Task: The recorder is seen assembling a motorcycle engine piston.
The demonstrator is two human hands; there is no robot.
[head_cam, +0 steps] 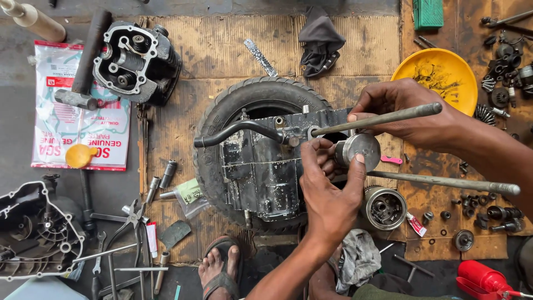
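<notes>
A dark engine crankcase [258,166] rests on a black tyre [222,119] in the middle. My left hand [327,189] grips a round silver piston [360,150] at the case's right side, thumb on its crown. My right hand [402,114] holds a long grey metal rod [383,118] whose tip reaches a small clip by the piston. A second long rod [444,182] juts right from the case below the piston. A bent kick lever [233,130] sticks out left.
Cylinder head [136,61] and hammer [86,61] lie top left, engine cover [39,228] bottom left. Pliers, spanners and sockets [133,222] scatter lower left. Yellow bowl [441,75], small parts, a cylinder [384,207] and red can [483,278] are on the right. My sandalled foot [221,272] is below.
</notes>
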